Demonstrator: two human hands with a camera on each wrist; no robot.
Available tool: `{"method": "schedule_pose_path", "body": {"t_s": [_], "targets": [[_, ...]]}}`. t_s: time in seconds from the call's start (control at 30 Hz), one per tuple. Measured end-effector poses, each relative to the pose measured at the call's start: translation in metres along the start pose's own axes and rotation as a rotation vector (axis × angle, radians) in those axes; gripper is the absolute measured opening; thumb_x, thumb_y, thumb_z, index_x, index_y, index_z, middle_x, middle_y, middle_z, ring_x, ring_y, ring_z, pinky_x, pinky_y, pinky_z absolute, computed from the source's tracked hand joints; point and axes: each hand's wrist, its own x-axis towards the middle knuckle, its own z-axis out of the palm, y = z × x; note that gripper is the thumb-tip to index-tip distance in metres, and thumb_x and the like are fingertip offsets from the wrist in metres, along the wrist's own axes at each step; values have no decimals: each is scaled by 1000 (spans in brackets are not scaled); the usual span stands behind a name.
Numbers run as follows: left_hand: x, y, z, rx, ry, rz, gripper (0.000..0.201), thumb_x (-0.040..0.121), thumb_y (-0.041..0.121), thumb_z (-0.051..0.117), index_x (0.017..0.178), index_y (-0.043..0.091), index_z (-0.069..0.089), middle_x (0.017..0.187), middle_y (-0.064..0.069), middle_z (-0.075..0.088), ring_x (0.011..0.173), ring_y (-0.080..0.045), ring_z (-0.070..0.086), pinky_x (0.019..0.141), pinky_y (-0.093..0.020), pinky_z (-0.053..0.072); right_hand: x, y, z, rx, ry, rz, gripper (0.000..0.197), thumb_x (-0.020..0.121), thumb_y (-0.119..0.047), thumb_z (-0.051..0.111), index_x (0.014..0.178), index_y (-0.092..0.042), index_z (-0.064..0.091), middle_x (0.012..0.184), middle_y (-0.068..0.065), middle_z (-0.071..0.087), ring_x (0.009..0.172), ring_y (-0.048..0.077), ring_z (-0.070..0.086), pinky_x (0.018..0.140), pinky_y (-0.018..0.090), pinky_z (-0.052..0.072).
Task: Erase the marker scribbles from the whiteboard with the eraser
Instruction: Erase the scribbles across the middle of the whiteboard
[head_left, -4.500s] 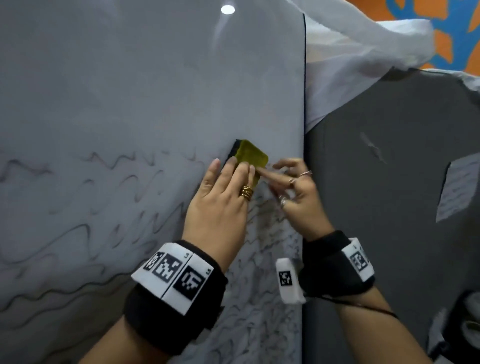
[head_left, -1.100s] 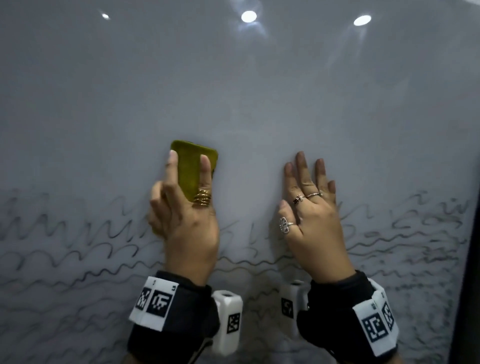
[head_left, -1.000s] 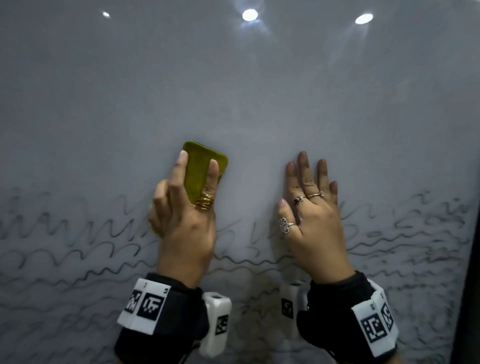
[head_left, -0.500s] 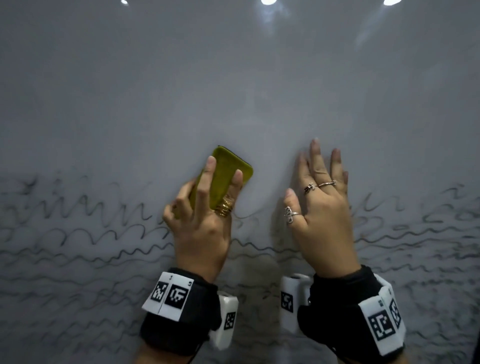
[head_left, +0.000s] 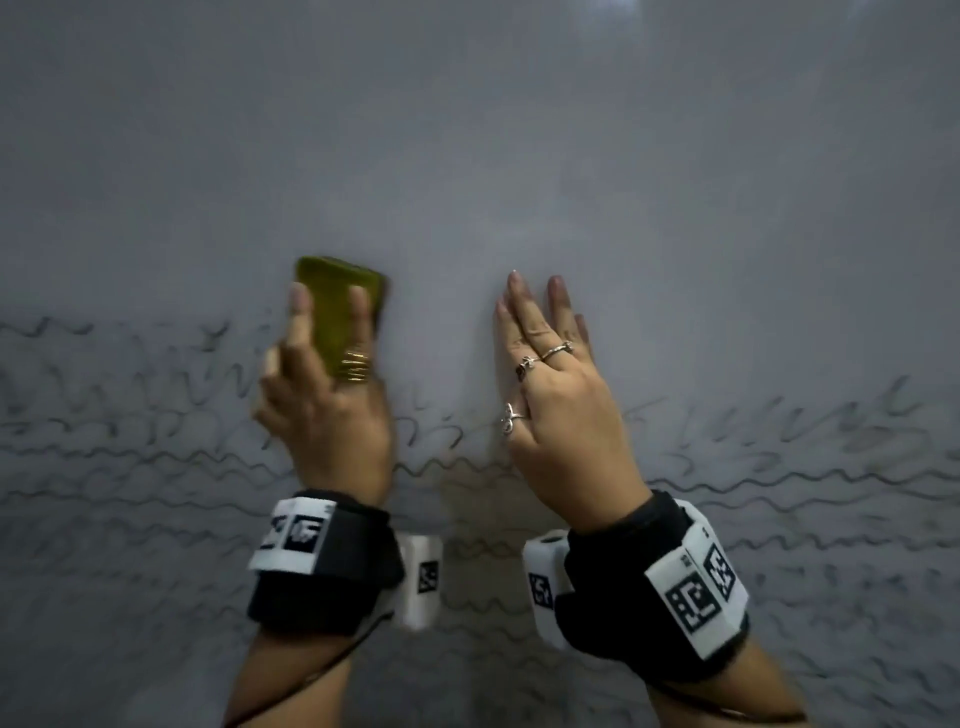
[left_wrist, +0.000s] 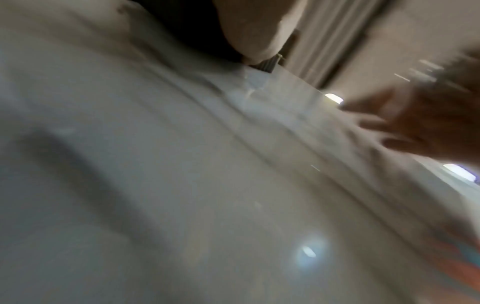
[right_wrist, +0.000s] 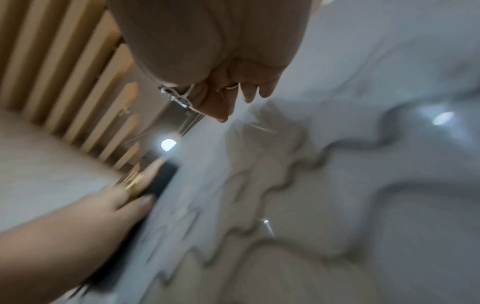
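Your left hand grips the olive-green eraser, fingers curled over its back and thumb at its side, pressing it flat against the whiteboard. The eraser sits just above the top row of black marker scribbles, at the boundary between the wiped area above and the marked area below it. Your right hand lies beside the eraser, fingers straight and together, holding nothing; it appears to brace against the board

Judged from this position, the step in hand is a wiping stroke into the uppermost scribble band. To perform it well:

- Keep the eraser's full face in contact with the board; a tilted edge is likely to leave streaks
- Draw the eraser down through the scribbles below it, then overlap each pass with the one beside it
- Move the right hand off the scribbles it covers before wiping there, since ink under the palm may smear

Most rows below the eraser remain to be cleared
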Motion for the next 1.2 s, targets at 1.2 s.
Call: {"method": "schedule_pose_path", "body": {"t_s": [1.2], "targets": [[45,-209,-15,-59,4,-156,47,96,31,45,142,34,36,152,-13,28,102,-38,43,76,-47,43,50,-151,160,-189,0,-5,59,72,-26,39,122,-4,62,143,6,46,136,37,33,110,51,23]]}}
